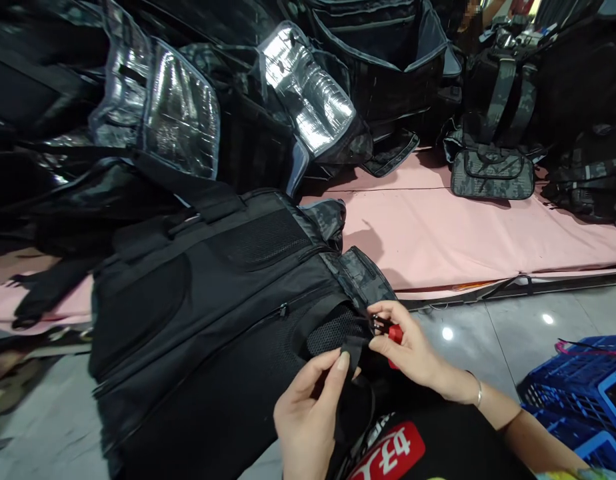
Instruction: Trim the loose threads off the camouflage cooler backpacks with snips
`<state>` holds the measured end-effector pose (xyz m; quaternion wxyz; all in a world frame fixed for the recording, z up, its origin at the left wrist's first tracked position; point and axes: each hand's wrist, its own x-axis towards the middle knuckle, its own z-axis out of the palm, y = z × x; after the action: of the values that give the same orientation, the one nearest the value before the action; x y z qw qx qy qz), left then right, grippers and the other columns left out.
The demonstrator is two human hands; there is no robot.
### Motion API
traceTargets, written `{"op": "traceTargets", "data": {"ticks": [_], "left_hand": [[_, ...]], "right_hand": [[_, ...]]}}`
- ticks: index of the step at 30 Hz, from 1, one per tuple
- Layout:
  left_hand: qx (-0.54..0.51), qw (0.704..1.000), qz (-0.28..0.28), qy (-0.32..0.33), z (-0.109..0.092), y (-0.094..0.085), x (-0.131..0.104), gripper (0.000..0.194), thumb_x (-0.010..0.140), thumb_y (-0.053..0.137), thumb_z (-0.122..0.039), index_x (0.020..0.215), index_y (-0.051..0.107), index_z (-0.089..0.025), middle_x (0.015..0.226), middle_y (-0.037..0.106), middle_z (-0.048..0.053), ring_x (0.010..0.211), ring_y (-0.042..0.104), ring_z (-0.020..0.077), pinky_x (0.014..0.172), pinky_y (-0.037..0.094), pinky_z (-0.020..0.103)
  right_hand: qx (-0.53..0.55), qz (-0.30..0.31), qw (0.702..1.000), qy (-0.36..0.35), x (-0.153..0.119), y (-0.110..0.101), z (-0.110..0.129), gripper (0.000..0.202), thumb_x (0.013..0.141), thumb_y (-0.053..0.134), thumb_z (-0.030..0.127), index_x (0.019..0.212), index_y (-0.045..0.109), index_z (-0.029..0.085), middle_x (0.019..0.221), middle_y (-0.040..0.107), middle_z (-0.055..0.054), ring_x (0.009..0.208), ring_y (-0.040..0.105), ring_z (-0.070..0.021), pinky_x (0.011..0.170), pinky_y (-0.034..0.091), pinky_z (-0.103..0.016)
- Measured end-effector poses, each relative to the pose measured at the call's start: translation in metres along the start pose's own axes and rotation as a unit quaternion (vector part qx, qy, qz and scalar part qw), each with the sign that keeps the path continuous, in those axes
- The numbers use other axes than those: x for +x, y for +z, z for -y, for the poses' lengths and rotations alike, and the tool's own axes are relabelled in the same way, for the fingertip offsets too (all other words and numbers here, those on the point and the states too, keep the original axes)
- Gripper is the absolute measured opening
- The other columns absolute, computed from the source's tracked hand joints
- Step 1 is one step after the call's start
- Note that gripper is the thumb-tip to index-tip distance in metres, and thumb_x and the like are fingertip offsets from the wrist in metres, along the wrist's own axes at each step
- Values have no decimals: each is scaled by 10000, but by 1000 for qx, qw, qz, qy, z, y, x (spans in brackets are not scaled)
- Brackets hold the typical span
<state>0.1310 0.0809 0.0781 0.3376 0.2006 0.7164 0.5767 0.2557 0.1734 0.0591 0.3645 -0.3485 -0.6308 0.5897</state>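
Note:
A large black backpack [208,313] lies across the table edge, its padded, zipped back panel facing up. My left hand [315,397] is closed, thumb and forefinger pinching the end of a black webbing strap [354,348] at the bag's near right corner. Just right of it, my right hand [413,347] is closed on a small red-and-black tool [395,335]; its exact kind is unclear. The tool's dark end is close to the strap and a mesh patch [333,330]. A camouflage side pocket [365,273] sticks out beyond my right fingers.
Black bags with silver foil linings [318,100] are heaped behind. A pink-covered table [428,233] runs to the right, bearing a small camouflage bag [493,175]. Blue plastic crates [573,380] stand on the tiled floor at lower right. Part of another person shows at the back.

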Motion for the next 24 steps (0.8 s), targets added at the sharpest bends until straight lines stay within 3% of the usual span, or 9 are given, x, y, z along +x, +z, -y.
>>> {"op": "traceTargets", "data": {"ticks": [3,6,8,17,21,24], "left_hand": [[-13,999,-39,14,-3,2,1,292,603,725,-422,735,687,-164,664,674,12,586,626,152,608,538,249],[7,998,-53,43,2,2,2,282,614,718,-408,752,686,-165,702,684,19,600,636,155,638,547,263],[31,996,-45,68,5,2,2,262,627,714,-392,757,685,-166,718,688,24,619,640,159,666,551,274],[80,983,-14,166,9,-1,-1,181,689,677,-339,773,682,-178,740,676,17,646,632,153,670,553,283],[100,974,-16,205,12,-3,1,141,693,682,-308,778,686,-197,778,678,9,690,630,144,710,537,266],[90,981,-21,171,10,-3,1,163,681,688,-333,763,687,-191,761,677,8,673,630,146,701,535,268]], "right_hand": [[-62,-36,997,-22,-4,-5,2,193,837,550,251,1024,565,205,920,589,-14,820,554,-124,780,447,-248],[-96,23,994,-36,-4,-8,5,129,834,562,236,953,593,200,829,600,5,745,562,-112,704,454,-225],[-116,43,990,-64,-4,-7,8,132,839,559,239,958,598,199,805,601,6,731,565,-113,694,459,-228],[-229,-16,938,-259,0,-6,7,163,890,500,248,984,607,170,810,637,-63,737,600,-152,669,503,-274],[-225,-18,934,-276,0,-7,7,133,886,507,228,901,624,167,792,665,-64,720,608,-149,661,503,-266],[-196,-26,946,-256,0,-7,9,121,876,511,224,875,624,182,779,666,-50,685,609,-142,638,501,-265]]}}
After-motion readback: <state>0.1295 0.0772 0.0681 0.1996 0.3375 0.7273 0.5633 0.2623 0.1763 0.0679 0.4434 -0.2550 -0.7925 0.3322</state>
